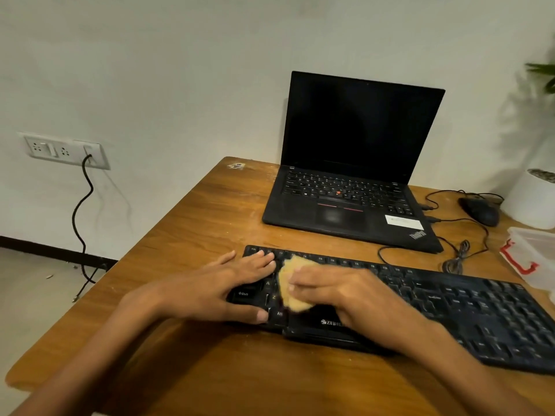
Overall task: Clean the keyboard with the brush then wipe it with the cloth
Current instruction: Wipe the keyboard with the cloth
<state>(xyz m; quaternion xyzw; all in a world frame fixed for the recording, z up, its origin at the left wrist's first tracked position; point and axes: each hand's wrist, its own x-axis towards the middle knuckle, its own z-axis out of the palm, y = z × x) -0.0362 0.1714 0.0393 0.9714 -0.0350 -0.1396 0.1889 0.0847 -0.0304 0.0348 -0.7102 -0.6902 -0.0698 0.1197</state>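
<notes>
Right hand (339, 292) pinches the yellow cloth (292, 288), bunched under its fingertips on the keyboard (450, 307) left end. Soft, light, likely slips; keep it bunched. Left hand (228, 288) flat, open, bracing keys just beside.

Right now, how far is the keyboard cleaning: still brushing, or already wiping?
Already wiping. No brush is in view, so brushing seems finished, though that cannot be confirmed. The right hand presses a yellow cloth on the keyboard near its left end, while the left hand lies flat there, steadying it. The keys to the right apparently remain to be wiped.
</notes>
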